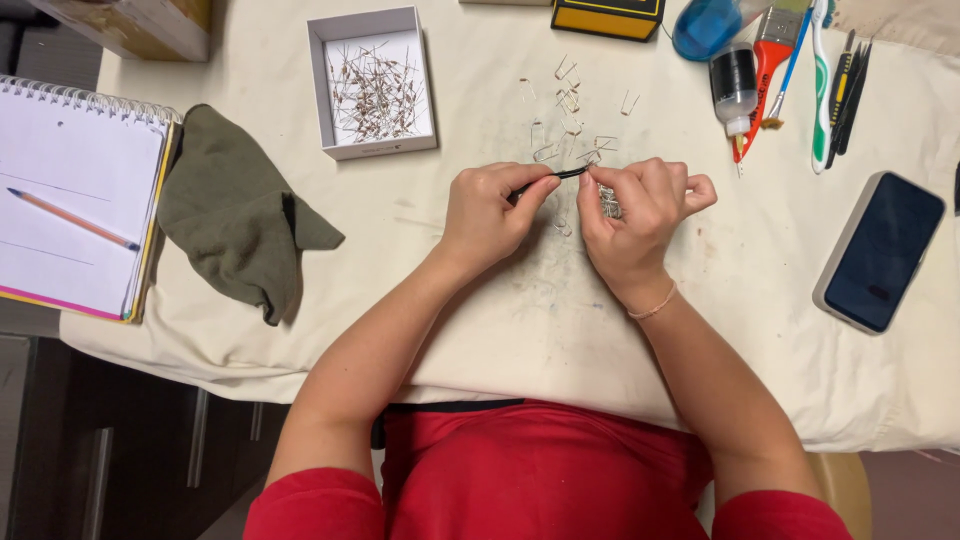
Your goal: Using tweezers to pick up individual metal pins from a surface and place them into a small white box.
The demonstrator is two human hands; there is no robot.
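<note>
A spiral notebook (70,190) w/ a pencil (75,220) laid on it is seen at far left, an olive-green cloth (235,215) crumpled just beside it. A white shallow box (372,80) of thin wire-leaded parts is set at top centre. At top right, a small bottle (735,90) w/ dark contents, a red-handled tool (768,65), a toothbrush (820,85) & dark tweezers (848,95) are laid close together. A smartphone (880,252), screen dark, is placed at right on the white table cover (480,330).

box (375,85) behind hands | cloth (240,215) + notebook (80,190) left | phone (880,250) right
</note>
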